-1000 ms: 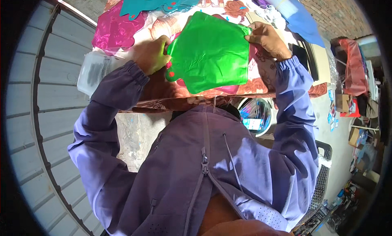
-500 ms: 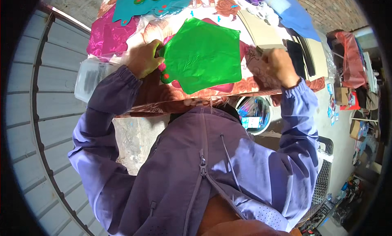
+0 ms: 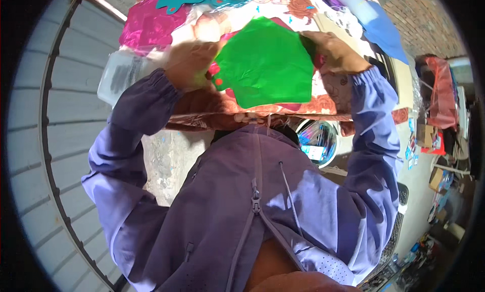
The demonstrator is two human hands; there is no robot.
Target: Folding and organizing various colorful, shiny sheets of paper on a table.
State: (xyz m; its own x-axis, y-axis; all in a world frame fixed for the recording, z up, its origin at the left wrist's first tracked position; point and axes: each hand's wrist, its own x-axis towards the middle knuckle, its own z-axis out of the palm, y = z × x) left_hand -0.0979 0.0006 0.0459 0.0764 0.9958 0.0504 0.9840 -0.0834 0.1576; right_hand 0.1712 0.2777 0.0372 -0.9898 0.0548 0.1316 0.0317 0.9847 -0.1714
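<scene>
As hands (image 3: 191, 65) (image 3: 334, 52) flank green foil (image 3: 265, 64), a clear box (image 3: 117, 77) stands left

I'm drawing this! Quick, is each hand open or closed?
Left hand: can't tell; blurred, at the left edge of the green sheet.
Right hand: can't tell; at its right edge.

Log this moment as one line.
left hand: at green sheet, left edge; right hand: at sheet's upper right; beneath sheet: magenta piece; left of hands: clear box

Left hand (image 3: 192, 68), right hand (image 3: 337, 52) at opposite edges of green sheet (image 3: 268, 64); translucent box (image 3: 120, 77) farther left.
</scene>
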